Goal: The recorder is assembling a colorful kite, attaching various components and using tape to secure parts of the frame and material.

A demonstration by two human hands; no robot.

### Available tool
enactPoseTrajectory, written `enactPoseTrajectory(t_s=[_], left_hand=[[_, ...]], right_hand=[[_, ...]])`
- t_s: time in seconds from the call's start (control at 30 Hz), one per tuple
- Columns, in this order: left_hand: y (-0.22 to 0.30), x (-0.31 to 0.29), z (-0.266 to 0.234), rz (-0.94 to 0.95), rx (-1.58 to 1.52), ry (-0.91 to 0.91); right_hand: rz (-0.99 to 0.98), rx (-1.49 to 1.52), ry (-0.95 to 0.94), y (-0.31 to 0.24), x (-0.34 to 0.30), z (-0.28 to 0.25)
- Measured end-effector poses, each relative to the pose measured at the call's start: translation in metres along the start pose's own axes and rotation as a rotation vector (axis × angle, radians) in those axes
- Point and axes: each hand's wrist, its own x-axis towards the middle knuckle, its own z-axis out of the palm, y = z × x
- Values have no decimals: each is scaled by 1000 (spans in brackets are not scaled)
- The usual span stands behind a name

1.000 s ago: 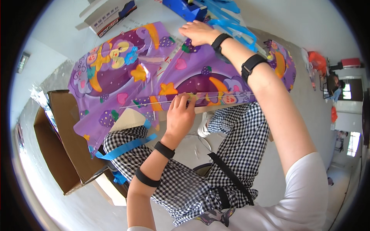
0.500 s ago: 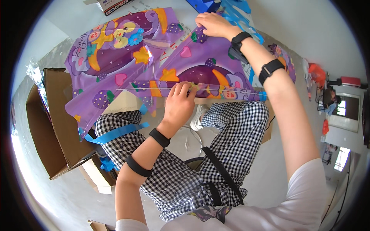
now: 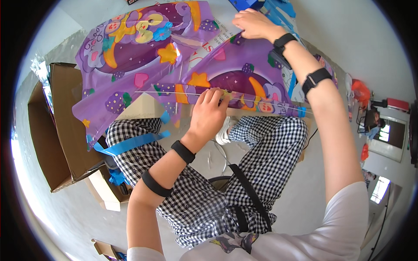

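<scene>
A thin, glossy purple plastic sheet [image 3: 143, 93], printed with cartoon bears, stars, hearts and berries, lies across the work surface in front of me. My left hand [image 3: 209, 114] grips its folded near edge, fingers curled over the top. Along that edge runs a long, thin whitish rod or line [image 3: 174, 92], ending near a blue band [image 3: 301, 112] at the right. Farther off, my right hand [image 3: 257, 24] pinches the sheet's upper edge with fingers bent. What lies beneath my left fingers is hidden.
An open cardboard box [image 3: 65, 126] stands at my left, with a smaller carton [image 3: 103, 191] beside it. Blue strip [image 3: 126, 143] lies over my left knee. A blue object [image 3: 244, 4] and blue strips [image 3: 281, 15] sit at the far right of the work surface.
Both hands have shifted slightly to the right in the picture, still holding the sheet. The sheet's far right part is pulled into a tighter crease near my right hand.
</scene>
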Motion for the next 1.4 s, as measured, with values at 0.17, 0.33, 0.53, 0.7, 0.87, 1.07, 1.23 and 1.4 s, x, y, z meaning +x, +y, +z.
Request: enactPoseTrajectory(t_s=[0.17, 0.33, 0.53, 0.7, 0.87, 1.07, 1.23, 1.4], left_hand=[[-2, -1, 1, 31, 27, 8], [-2, -2, -1, 93, 78, 9], [-4, -2, 1, 108, 79, -20], [-6, -3, 6, 111, 68, 37], [-6, -4, 6, 116, 41, 17], [-4, 0, 1, 120, -3, 1], [6, 8, -6, 28, 14, -78], [26, 29, 0, 94, 125, -31]], right_hand=[[41, -49, 111, -18, -63, -36], [159, -124, 332, -84, -141, -24], [459, 159, 218, -156, -182, 32], [513, 392, 465, -172, -195, 47], [570, 511, 540, -176, -198, 57], [624, 569, 679, -177, -200, 71], [635, 642, 722, -177, -204, 76], [679, 627, 823, -182, -203, 74]])
